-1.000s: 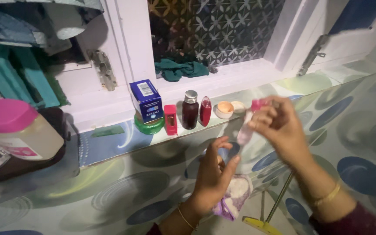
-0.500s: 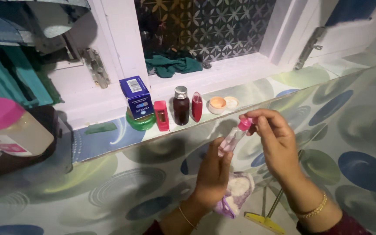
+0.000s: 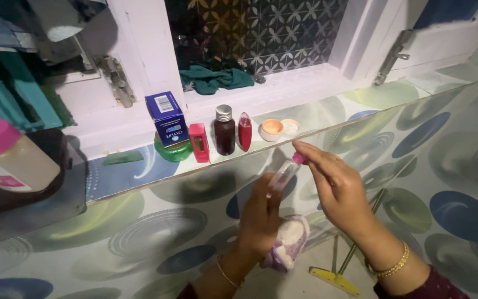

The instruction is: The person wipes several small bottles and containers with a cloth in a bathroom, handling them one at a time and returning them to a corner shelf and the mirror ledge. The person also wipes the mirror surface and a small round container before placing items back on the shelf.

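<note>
My left hand grips a small clear bottle and also clutches a white and purple cloth under the palm. My right hand pinches the bottle's pink cap with its fingertips. Both hands hover in front of a narrow ledge under a window. On that ledge stand a blue box atop a green jar, a pink case, a dark brown bottle, a red bottle and a small open cream pot with its lid beside it.
A big jar with a pink lid stands at the far left. A green cloth lies on the window sill. A yellow-handled tool lies low between my arms. The wall carries a circle pattern.
Both hands have come down and toward me with the small bottle. My right fingers stay on the pink cap.
</note>
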